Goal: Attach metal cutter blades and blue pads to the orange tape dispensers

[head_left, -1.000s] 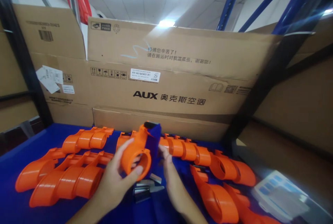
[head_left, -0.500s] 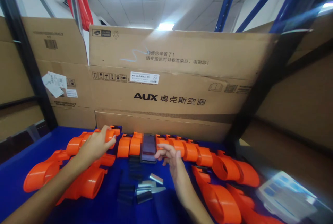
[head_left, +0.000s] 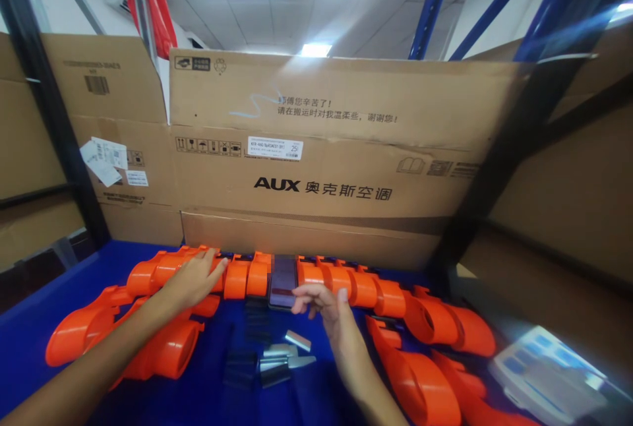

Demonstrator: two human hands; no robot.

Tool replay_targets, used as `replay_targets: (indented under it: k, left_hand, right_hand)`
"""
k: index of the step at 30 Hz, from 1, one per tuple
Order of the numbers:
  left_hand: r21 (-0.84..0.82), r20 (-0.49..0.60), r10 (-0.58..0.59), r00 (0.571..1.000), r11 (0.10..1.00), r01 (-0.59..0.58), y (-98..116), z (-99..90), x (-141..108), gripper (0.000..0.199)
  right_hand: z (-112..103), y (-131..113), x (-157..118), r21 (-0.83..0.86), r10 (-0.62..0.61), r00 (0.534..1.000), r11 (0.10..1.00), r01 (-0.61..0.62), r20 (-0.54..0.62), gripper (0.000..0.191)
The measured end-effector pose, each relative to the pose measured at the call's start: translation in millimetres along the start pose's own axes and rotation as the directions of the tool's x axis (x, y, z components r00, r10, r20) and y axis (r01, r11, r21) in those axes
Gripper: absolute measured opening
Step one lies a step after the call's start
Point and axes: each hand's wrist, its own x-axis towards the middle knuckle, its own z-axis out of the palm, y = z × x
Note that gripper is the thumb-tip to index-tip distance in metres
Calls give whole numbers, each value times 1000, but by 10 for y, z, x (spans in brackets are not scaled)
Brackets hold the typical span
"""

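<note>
My left hand (head_left: 195,279) rests over the back row of curved orange plastic pieces (head_left: 236,279), fingers stretched out and thumb apart. Its fingertips touch or nearly touch an orange piece partly hidden beneath the hand. Loosely curled, my right hand (head_left: 329,307) hovers by a dark phone-like rectangle (head_left: 283,281), with nothing seen in its fingers. I cannot tell whether its fingertips touch that rectangle. Below the hands, small silver metal pieces (head_left: 277,357) and black pieces (head_left: 241,368) lie on the blue surface (head_left: 202,393).
More orange pieces (head_left: 428,386) spread to the right, and others (head_left: 79,330) to the left. A pale plastic box (head_left: 546,373) stands at the far right. Behind the row rises a cardboard wall (head_left: 316,169), between dark rack posts (head_left: 494,169).
My left hand has lowered slightly, and the orange piece with a dark end at its fingers now sits down in the row. The fingers have spread. My right hand has barely moved.
</note>
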Motion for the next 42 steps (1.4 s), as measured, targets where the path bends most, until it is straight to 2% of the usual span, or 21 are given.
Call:
replay_targets:
  k: [4, 7, 11, 14, 20, 29, 42]
  left_hand:
    - [29, -50, 91, 995, 996, -90, 45, -146, -30, 52]
    - [31, -36, 262, 964, 965, -261, 164, -238, -16, 54]
    - [1, 61, 522, 851, 852, -523, 405, -203, 56, 64]
    - [4, 114, 615, 781, 785, -619, 569, -86, 139, 77]
    - [34, 178, 628, 757, 765, -643, 706, 72, 255, 81]
    - [-36, 160, 663, 731, 744, -667, 688, -45, 105, 86]
    - [-93, 84, 639, 764, 769, -633, 623, -77, 169, 85]
  right_hand:
    - [0, -30, -23, -27, 12, 1000, 1000, -12, -8, 77]
    - [-16, -16, -5, -30, -5, 1000, 1000, 5, -8, 78]
    - [-52, 24, 26, -16, -28, 999, 999, 28, -17, 77]
    - [-71, 30, 30, -6, -27, 999, 1000, 27, -43, 76]
    - [-78, 5, 18, 6, -30, 998, 1000, 31, -62, 76]
    - [-87, 31, -11, -9, -45, 998, 999, 45, -46, 75]
    - [-89, 39, -4, 34, -41, 998, 998, 43, -53, 73]
